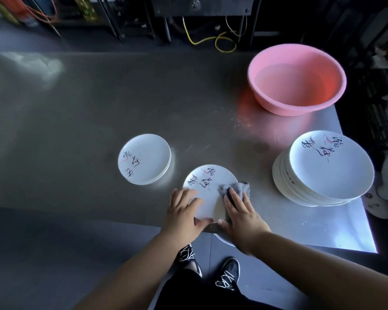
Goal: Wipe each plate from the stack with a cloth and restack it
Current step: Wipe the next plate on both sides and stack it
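- The big metal table (pixel 99 113) is gray and shiny, and everything sits on it.
- A pink tub (pixel 297 78) sits at the far right of the table.
- A tall stack of plates (pixel 323 171) is on the right side, near the table's edge. The top plate has black writing on it.
- A small stack of plates (pixel 145 159) is on the left, apart from the tall one.
- One plate (pixel 207 189) lies between the two stacks, at the near edge of the table.
- The left hand (pixel 185 214) rests on the plate's left side with fingers spread flat, thumb at the near rim.
- The right hand (pixel 241 214) presses down with straight fingers on the cloth.
- The gray cloth (pixel 236 187) lies bunched on the plate's right side, under the fingers.
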Tool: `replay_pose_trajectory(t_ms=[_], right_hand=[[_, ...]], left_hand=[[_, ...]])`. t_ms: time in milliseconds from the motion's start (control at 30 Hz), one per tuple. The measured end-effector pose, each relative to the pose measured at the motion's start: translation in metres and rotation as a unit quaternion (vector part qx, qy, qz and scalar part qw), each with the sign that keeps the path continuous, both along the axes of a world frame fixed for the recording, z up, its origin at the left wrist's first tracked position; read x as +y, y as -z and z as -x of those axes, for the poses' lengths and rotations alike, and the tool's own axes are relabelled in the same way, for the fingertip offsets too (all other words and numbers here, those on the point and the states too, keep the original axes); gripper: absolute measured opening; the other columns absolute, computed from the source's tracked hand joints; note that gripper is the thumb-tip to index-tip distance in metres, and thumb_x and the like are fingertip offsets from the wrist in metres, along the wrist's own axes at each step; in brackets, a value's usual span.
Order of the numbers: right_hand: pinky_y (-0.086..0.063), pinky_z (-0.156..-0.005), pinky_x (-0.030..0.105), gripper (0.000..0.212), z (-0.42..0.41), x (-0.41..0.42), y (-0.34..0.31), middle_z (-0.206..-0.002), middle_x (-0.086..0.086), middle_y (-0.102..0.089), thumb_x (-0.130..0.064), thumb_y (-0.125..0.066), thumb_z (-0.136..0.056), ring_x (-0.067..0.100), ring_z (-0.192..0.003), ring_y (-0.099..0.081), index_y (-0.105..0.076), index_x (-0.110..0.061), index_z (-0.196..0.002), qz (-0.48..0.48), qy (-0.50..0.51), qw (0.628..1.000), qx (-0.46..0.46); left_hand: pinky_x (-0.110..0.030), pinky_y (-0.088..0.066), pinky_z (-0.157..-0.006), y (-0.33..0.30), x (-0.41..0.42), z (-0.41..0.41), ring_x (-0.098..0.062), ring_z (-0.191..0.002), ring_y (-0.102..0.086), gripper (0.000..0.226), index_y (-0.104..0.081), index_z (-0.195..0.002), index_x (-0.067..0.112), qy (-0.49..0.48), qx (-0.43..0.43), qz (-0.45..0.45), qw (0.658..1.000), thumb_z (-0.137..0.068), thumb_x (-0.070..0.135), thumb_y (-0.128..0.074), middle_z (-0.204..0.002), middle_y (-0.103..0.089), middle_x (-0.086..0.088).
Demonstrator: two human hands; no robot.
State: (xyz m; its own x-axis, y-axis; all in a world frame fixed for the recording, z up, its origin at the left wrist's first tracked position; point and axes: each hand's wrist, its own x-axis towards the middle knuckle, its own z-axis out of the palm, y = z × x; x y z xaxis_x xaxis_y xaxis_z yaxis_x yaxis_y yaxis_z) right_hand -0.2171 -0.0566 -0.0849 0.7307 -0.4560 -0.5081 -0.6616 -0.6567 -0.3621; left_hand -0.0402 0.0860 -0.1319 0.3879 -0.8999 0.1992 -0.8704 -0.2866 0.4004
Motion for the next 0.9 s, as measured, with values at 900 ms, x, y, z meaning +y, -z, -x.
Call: replay_pose_trajectory(t_ms=[900], right_hand=[[-0.007,-0.131,0.040,0.098,0.021,0.009,0.002,-0.173,-0.007,0.021,-0.077,-0.015,-0.089,0.027,-0.161,0.014,0.004,-0.022,-0.168,0.007,-0.038,0.999,0.000]], left_hand=[[-0.045,-0.039,-0.095,-0.006,-0.006,0.020,-0.024,-0.113,-0.061,0.042,-0.071,-0.109,0.032,0.003,-0.031,-0.048,0.998,-0.080,0.063,-0.070,-0.113,-0.063,0.011]])
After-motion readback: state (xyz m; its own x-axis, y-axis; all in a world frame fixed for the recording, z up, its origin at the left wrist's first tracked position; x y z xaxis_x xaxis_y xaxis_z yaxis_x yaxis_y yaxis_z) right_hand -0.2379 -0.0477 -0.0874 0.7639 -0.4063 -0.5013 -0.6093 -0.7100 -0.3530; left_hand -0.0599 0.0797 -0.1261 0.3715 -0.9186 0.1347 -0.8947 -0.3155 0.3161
